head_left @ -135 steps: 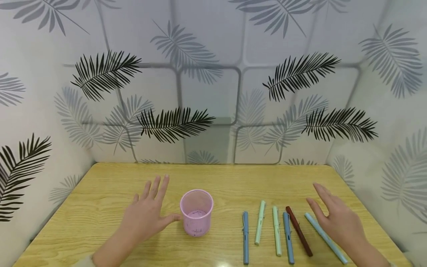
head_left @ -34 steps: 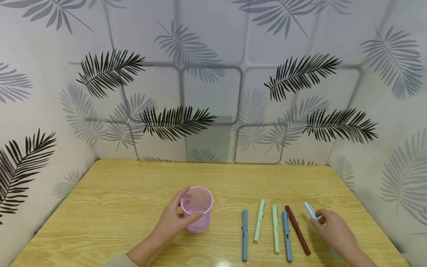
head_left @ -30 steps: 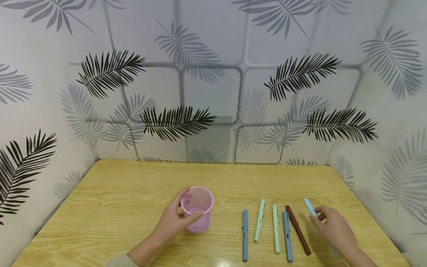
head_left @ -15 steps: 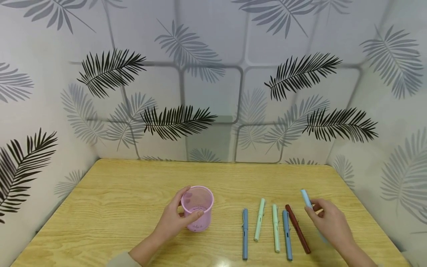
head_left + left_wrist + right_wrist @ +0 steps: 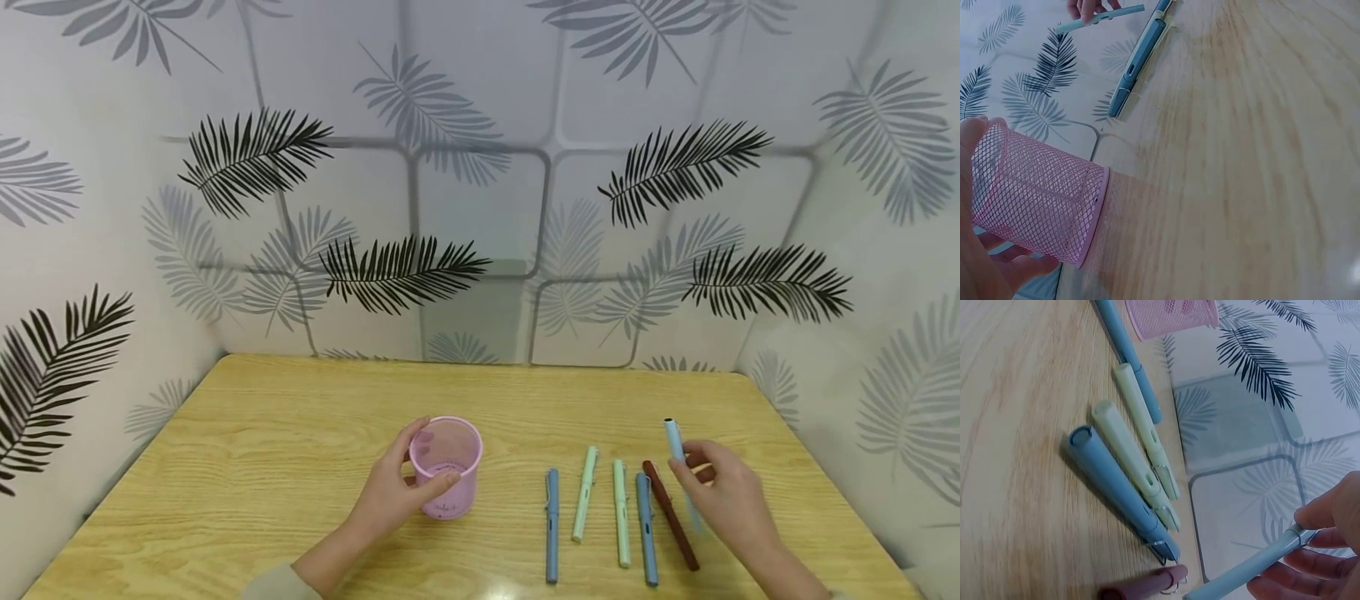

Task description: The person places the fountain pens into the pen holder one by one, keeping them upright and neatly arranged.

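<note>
A pink mesh pen holder [image 5: 448,496] stands upright on the wooden table, with nothing seen inside it. My left hand [image 5: 390,492] grips its near left side, thumb over the front and fingers round the back. In the left wrist view the mesh wall [image 5: 1041,187] shows plainly. My right hand [image 5: 723,492] pinches a light blue pen [image 5: 675,440] between thumb and fingers, tilted and raised off the table. The right wrist view shows this light blue pen [image 5: 1241,570] in the fingertips; part of it is hidden by the hand.
Left of the right hand lie a dark red pen [image 5: 672,517], a blue pen [image 5: 647,533], two pale green pens [image 5: 621,517] [image 5: 585,496] and another blue pen [image 5: 552,525]. A leaf-patterned curtain [image 5: 480,192] hangs behind and beside the table [image 5: 300,417].
Both hands were apart from things at first. The left hand has taken hold of the pen holder; the right has picked up the light blue pen, lifting it and moving left.
</note>
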`<state>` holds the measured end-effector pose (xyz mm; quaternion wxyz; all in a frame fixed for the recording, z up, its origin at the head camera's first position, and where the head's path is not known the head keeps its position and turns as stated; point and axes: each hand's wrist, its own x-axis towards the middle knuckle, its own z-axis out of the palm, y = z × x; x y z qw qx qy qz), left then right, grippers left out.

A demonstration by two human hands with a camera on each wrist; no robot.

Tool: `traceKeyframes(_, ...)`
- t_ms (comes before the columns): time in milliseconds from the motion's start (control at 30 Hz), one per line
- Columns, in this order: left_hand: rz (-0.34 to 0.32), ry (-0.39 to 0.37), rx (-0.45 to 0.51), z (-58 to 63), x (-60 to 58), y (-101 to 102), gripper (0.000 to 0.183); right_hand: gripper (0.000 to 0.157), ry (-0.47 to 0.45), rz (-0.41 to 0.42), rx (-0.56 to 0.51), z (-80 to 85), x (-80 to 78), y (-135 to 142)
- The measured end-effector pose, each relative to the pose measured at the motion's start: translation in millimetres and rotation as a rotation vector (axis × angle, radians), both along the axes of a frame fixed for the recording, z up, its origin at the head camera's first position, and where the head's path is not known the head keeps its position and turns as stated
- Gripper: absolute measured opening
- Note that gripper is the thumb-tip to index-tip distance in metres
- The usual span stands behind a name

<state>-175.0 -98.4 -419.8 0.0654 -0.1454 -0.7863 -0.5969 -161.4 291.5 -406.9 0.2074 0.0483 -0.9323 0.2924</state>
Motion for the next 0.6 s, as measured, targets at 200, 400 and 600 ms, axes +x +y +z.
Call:
traceKeyframes(200, 0.007, 0.003, -0.004, -1.4, -0.1, -0.9, 0.076, 0.018, 0.112, 0.011, -0.035, -1.1, -1.7, -13.6)
traceKeyframes(400, 0.007, 0.003, 0.008, -2.5, -0.3, -0.3, 0.075, 0.017, 0.222, 0.031, -0.067, -1.0, -5.3, -27.5)
traceKeyframes(600, 0.004, 0.014, 0.013, -3.4, 0.1, -0.3, 0.076, 0.019, 0.268, 0.061, -0.091, -4.4, -7.6, -40.2)
